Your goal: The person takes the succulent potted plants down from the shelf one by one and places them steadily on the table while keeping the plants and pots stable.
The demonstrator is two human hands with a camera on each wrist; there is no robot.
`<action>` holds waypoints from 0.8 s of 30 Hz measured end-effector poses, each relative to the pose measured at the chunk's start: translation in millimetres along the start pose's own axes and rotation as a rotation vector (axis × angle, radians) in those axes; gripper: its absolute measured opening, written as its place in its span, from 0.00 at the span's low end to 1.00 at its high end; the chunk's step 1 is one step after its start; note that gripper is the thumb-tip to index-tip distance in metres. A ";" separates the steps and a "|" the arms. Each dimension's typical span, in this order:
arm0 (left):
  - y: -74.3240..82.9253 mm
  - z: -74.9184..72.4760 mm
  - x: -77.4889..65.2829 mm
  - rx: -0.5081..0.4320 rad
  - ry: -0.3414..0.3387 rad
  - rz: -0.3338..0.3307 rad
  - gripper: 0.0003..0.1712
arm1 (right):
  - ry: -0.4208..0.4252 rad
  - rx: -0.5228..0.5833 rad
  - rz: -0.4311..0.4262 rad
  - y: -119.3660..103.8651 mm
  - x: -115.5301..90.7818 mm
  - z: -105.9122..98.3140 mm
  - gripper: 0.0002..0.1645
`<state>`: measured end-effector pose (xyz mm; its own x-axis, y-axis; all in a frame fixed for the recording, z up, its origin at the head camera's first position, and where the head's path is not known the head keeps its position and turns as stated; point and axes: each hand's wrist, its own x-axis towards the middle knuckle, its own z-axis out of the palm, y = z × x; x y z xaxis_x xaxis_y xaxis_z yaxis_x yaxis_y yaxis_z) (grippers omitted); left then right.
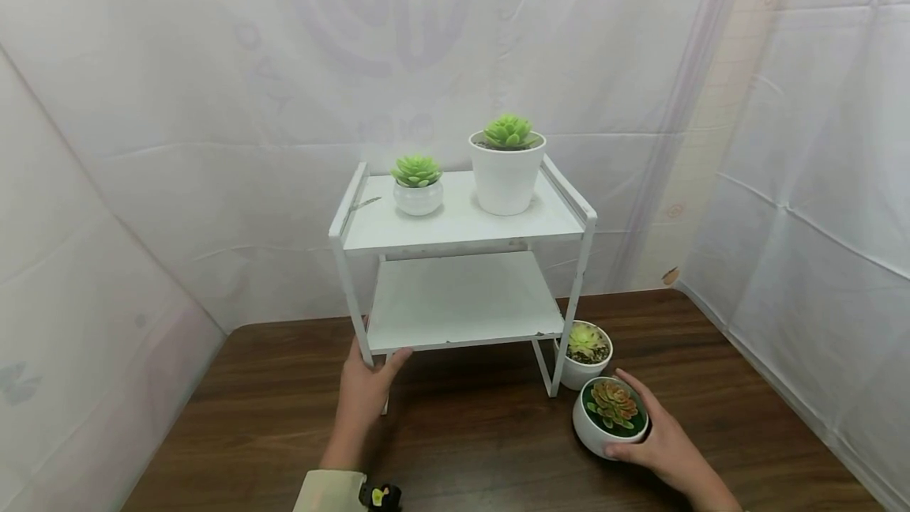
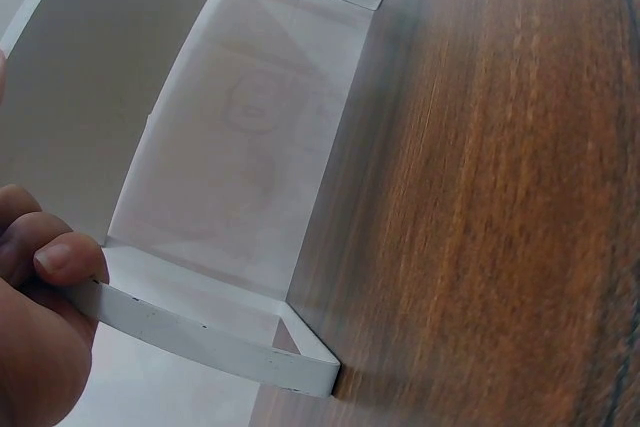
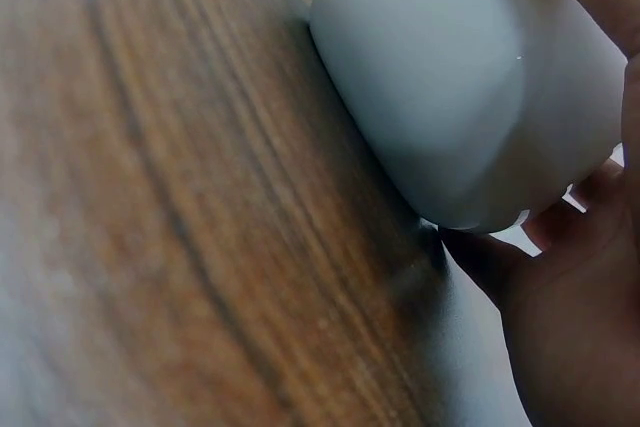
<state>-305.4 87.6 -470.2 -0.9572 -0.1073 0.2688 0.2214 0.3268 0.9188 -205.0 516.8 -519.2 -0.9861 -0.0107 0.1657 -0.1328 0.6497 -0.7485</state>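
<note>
A white two-tier metal shelf rack [image 1: 462, 299] stands on the wooden table. My left hand [image 1: 361, 397] grips its front left leg, right at the lower shelf's corner. Seen from the left wrist, the thumb and curled fingers wrap that white leg [image 2: 210, 342]. To the right of the rack, my right hand [image 1: 664, 445] holds a round white pot with a reddish-green succulent [image 1: 614, 409], thumb in front and fingers behind. In the right wrist view the pot's side [image 3: 430, 77] is close over the tabletop, with fingertips under its lower edge.
A small potted green succulent [image 1: 417, 184] and a taller potted one [image 1: 506, 172] stand on the top shelf. Another white pot with a pale green succulent [image 1: 584, 354] sits by the rack's right leg. White curtains [image 1: 213, 101] enclose the wooden table [image 1: 235, 417].
</note>
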 end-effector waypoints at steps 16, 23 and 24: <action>0.6 -0.2 -0.3 -0.018 -0.008 -0.019 0.56 | 0.050 -0.021 -0.093 0.2 -2.6 -3.6 0.66; -1.3 -0.7 0.6 -0.039 -0.019 -0.027 0.58 | 0.077 0.033 -0.096 -2.3 -3.1 -4.3 0.64; -1.5 -0.6 0.7 -0.036 -0.020 -0.026 0.58 | 0.078 0.040 -0.091 -2.7 -3.0 -4.2 0.63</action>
<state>-306.3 86.5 -471.2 -0.9661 -0.0966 0.2396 0.2030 0.2899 0.9353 -201.2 518.3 -515.0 -0.9592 -0.0082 0.2826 -0.2271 0.6180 -0.7527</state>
